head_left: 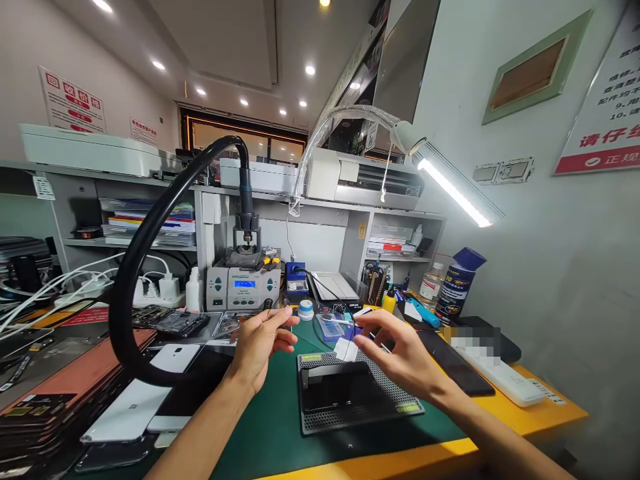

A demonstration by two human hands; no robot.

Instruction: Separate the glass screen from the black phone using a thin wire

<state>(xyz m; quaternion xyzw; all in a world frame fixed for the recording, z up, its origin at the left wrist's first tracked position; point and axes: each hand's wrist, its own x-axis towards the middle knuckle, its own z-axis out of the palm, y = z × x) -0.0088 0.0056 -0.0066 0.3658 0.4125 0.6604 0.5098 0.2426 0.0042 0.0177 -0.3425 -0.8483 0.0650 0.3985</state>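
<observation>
My left hand [260, 343] is raised over the green mat [280, 413], left of a perforated black pad [320, 421]. Its thumb and index finger come together and the other fingers curl; anything between them is too small to make out. On the pad lies a dark, glossy phone-like panel [340, 390] with a grey upper edge. Above the pad's right side is my right hand [400, 347], its thumb and index finger apart, with no object visible between them. A small white piece [346, 349], perhaps tissue, is just below the right thumb tip, close to a thin black cable.
A hot air station [243, 288] stands behind, its thick black hose [123, 280] arching at the left. White phones [145, 393] and stacked phone parts [40, 420] cover the left side. A spray can [454, 290] and a white power strip [500, 373] sit at right.
</observation>
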